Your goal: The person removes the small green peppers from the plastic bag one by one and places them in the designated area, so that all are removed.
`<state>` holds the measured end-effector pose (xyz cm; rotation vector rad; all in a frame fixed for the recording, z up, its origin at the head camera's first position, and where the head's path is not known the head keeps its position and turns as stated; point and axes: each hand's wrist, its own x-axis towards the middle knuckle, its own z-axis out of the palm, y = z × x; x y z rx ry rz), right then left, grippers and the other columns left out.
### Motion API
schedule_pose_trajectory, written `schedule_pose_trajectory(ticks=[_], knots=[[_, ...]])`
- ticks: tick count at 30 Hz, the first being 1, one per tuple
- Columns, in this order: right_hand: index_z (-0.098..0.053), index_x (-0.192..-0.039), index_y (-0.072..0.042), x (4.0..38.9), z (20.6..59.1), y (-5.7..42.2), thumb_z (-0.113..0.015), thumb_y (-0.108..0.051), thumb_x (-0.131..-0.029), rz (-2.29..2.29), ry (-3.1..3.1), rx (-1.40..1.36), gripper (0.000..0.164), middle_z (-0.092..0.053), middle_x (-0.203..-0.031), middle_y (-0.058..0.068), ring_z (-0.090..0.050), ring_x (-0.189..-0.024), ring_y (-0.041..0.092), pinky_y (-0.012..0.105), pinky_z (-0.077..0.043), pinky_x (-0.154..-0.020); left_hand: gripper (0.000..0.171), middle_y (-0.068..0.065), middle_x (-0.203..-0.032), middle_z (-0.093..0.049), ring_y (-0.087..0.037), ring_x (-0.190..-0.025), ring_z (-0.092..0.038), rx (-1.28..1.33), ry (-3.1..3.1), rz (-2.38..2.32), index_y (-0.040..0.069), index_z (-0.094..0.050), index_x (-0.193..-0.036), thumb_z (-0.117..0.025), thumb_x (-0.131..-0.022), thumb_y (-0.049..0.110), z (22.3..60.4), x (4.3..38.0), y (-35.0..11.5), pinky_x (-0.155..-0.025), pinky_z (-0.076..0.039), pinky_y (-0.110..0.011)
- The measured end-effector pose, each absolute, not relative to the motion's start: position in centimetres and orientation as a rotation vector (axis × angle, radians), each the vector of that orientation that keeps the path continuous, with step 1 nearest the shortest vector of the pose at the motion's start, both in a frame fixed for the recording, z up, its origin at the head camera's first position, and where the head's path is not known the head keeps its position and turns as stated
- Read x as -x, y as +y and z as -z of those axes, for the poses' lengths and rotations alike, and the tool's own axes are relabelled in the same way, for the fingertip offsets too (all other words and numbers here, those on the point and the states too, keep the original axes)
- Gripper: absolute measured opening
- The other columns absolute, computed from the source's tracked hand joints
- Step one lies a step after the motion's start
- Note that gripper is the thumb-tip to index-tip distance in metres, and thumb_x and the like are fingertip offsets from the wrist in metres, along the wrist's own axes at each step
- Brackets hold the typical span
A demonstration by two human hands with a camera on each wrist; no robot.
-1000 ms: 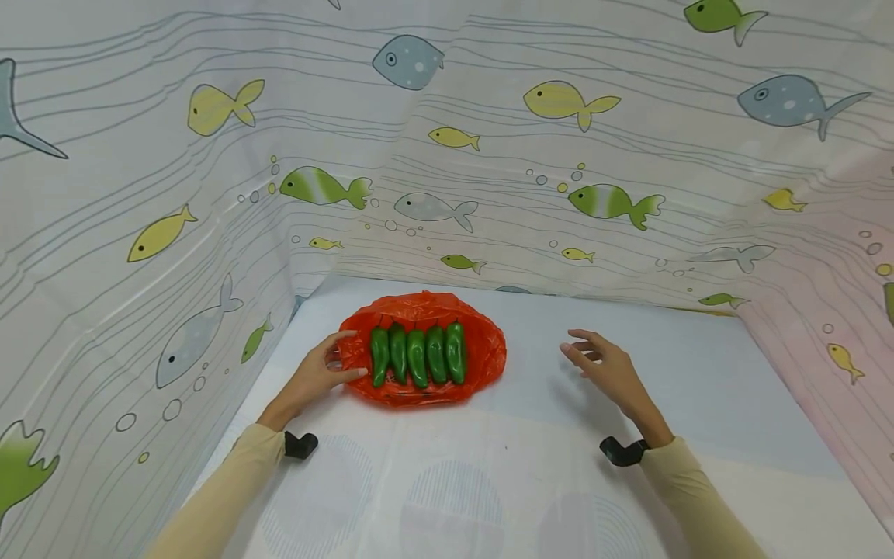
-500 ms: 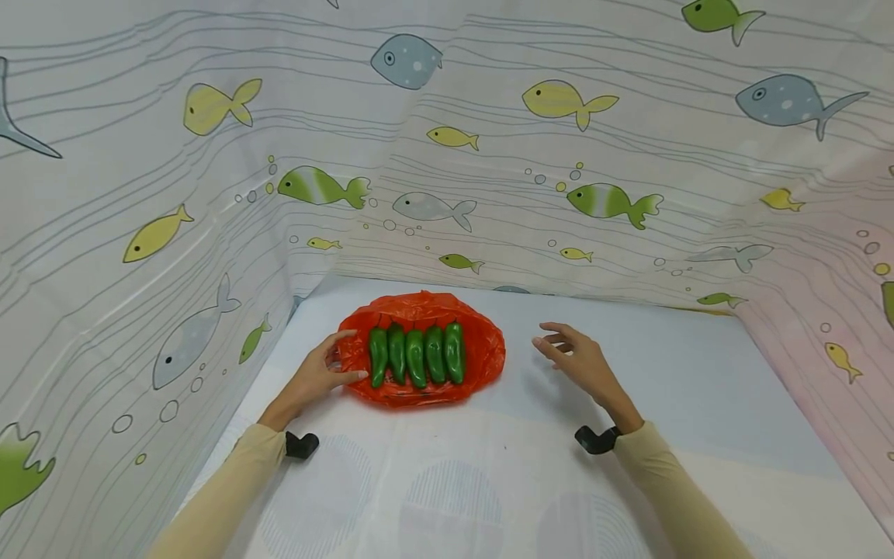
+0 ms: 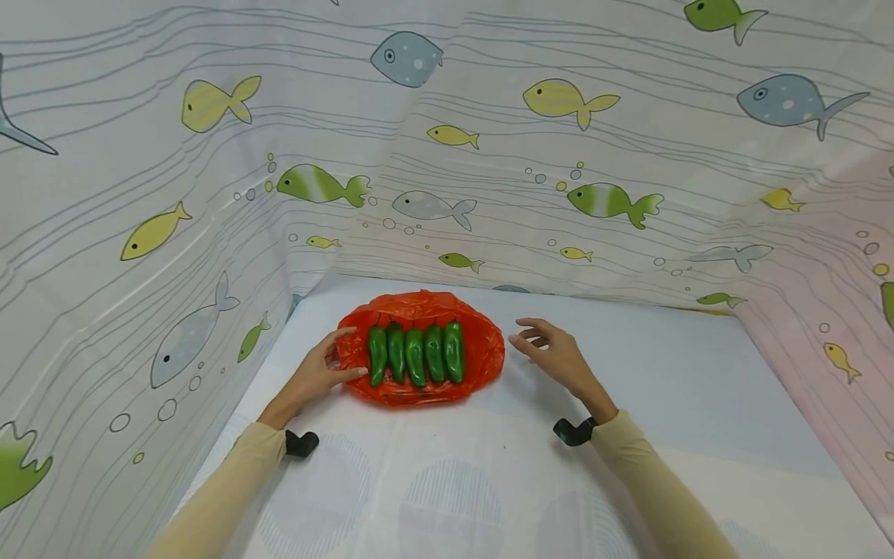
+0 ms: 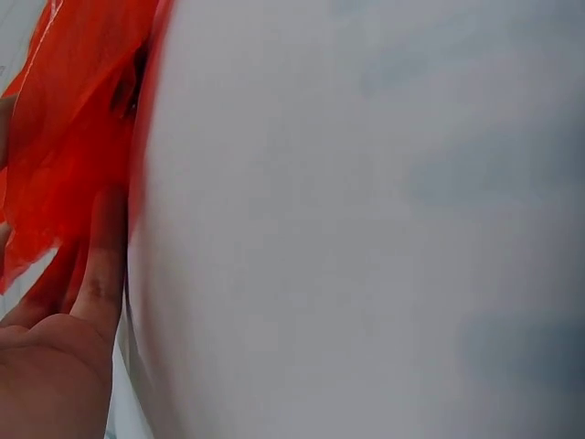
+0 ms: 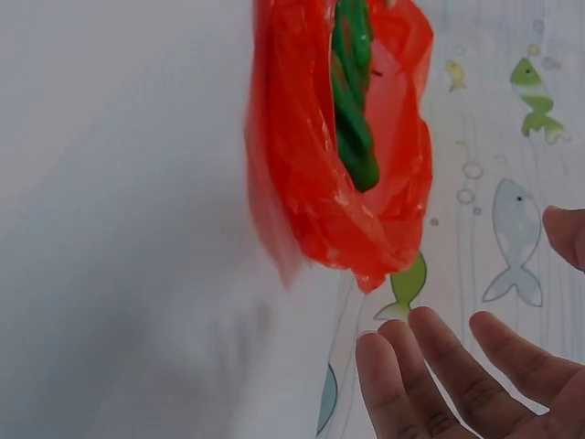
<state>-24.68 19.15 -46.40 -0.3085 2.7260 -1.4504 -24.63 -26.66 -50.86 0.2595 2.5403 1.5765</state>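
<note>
Several green peppers (image 3: 415, 359) lie side by side in a red plastic bag (image 3: 485, 353) whose mouth is spread wide on the table. My left hand (image 3: 314, 376) is at the bag's left end, thumb and fingers apart around that side. Up close in the left wrist view, its digits press against the red plastic (image 4: 78, 128). My right hand (image 3: 556, 357) hovers just off the bag's right end, fingers loosely bent, holding nothing. The right wrist view has its spread fingers (image 5: 475, 384) a short way from the bag's edge.
A white cloth with pale round patterns (image 3: 454, 505) covers the table. Fish-printed sheets (image 3: 447, 163) stand up as walls at the back, left and right. Each wrist carries a small black camera mount (image 3: 574, 432).
My right hand has moved left, from well clear of the bag to close beside its right end. The left hand, bag and peppers have stayed in place.
</note>
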Motion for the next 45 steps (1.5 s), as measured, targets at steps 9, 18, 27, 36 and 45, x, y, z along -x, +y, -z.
schedule_pose_trajectory(ticks=[9, 18, 27, 36, 45], knots=[[-0.060, -0.142, -0.020, 25.4, 46.5, 17.1, -0.070, -0.054, -0.094, 1.433, 2.738, 0.346, 0.059, -0.070, -0.124, 0.005, -0.067, -0.106, 0.025, 0.042, -0.060, -0.083, 0.088, -0.021, -0.162, -0.030, -0.049, -0.143, -0.035, -0.285, 2.537, -1.596, 0.014, -0.032, -0.160, -0.084, -0.089, 0.024, 50.6, 24.5, -26.5, -0.115, -0.030, -0.065], [-0.062, -0.140, -0.014, 25.7, 46.6, 15.6, -0.072, -0.045, -0.095, 1.395, 2.787, 0.409, 0.055, -0.070, -0.119, 0.004, -0.067, -0.102, 0.024, 0.043, -0.058, -0.085, 0.087, -0.018, -0.160, -0.036, -0.044, -0.141, -0.039, -0.260, 2.546, -1.571, 0.017, -0.034, -0.159, -0.084, -0.088, 0.027, 50.8, 24.4, -26.6, -0.114, -0.034, -0.062], [-0.063, -0.138, -0.016, 26.2, 46.7, 14.9, -0.072, -0.049, -0.095, 1.424, 2.759, 0.448, 0.055, -0.070, -0.118, 0.004, -0.067, -0.101, 0.022, 0.039, -0.060, -0.084, 0.087, -0.018, -0.159, -0.037, -0.044, -0.141, -0.039, -0.253, 2.536, -1.587, 0.018, -0.034, -0.159, -0.084, -0.088, 0.024, 50.9, 24.4, -26.6, -0.114, -0.033, -0.062], [-0.063, -0.137, -0.011, 26.8, 46.4, 13.5, -0.074, -0.044, -0.094, 1.381, 2.743, 0.514, 0.055, -0.070, -0.118, 0.006, -0.067, -0.101, 0.022, 0.036, -0.059, -0.081, 0.087, -0.017, -0.159, -0.037, -0.042, -0.140, -0.040, -0.265, 2.543, -1.579, 0.018, -0.034, -0.159, -0.084, -0.088, 0.024, 50.8, 24.5, -26.5, -0.114, -0.035, -0.061], [-0.064, -0.137, -0.009, 27.7, 47.0, 12.2, -0.074, -0.043, -0.094, 1.317, 2.719, 0.540, 0.056, -0.070, -0.121, 0.010, -0.066, -0.103, 0.025, 0.036, -0.058, -0.082, 0.086, -0.024, -0.160, -0.032, -0.048, -0.141, -0.037, -0.266, 2.514, -1.597, 0.009, -0.029, -0.160, -0.080, -0.091, 0.012, 50.9, 24.9, -26.3, -0.113, -0.033, -0.064]])
